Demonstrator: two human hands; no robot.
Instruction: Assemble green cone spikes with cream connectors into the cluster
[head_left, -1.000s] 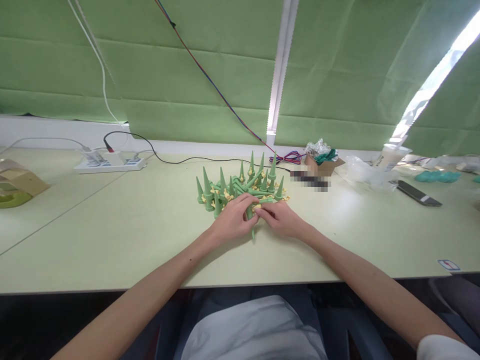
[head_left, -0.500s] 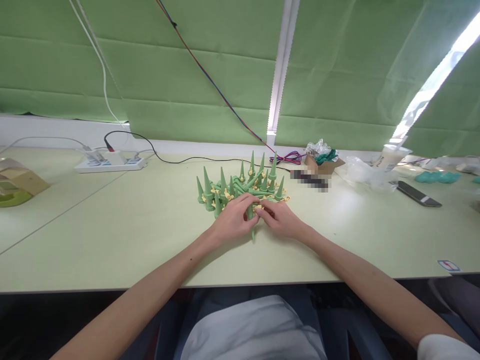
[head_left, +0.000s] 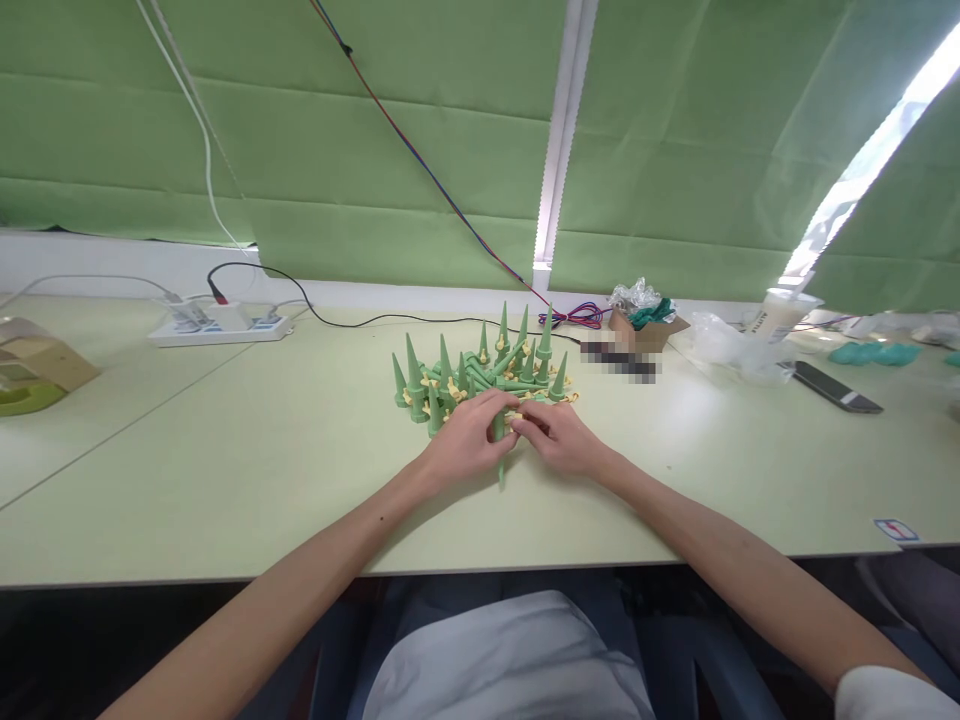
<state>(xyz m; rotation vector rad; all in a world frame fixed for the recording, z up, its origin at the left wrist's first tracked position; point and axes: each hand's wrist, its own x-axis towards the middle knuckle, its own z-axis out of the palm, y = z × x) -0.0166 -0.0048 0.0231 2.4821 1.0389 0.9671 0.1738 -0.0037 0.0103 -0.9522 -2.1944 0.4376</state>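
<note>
Just in front of the pile, my left hand point(head_left: 466, 442) is closed round a green plastic watering spike point(head_left: 501, 474), whose thin tip points toward me below the fingers. The fingertips of my right hand point(head_left: 564, 440) are pinched on a small pale yellow valve point(head_left: 515, 419) at the side of this spike. My fingers hide most of both parts and how they join. Behind my hands is a cluster of green watering spikes point(head_left: 415, 375), several upright with points up and others lying among them, with small yellow valves on or between them.
A white power strip point(head_left: 221, 328) with plugs and cables lies at the back left, near a cardboard box point(head_left: 56, 355). Toward the back right are a small open carton point(head_left: 660, 335), a plastic bag point(head_left: 716, 345), a cup point(head_left: 780, 315) and a dark phone point(head_left: 834, 387).
The tip of the held watering spike has swung slightly left and toward me. Both hands keep nearly the same place and grip; the pile is unchanged.
</note>
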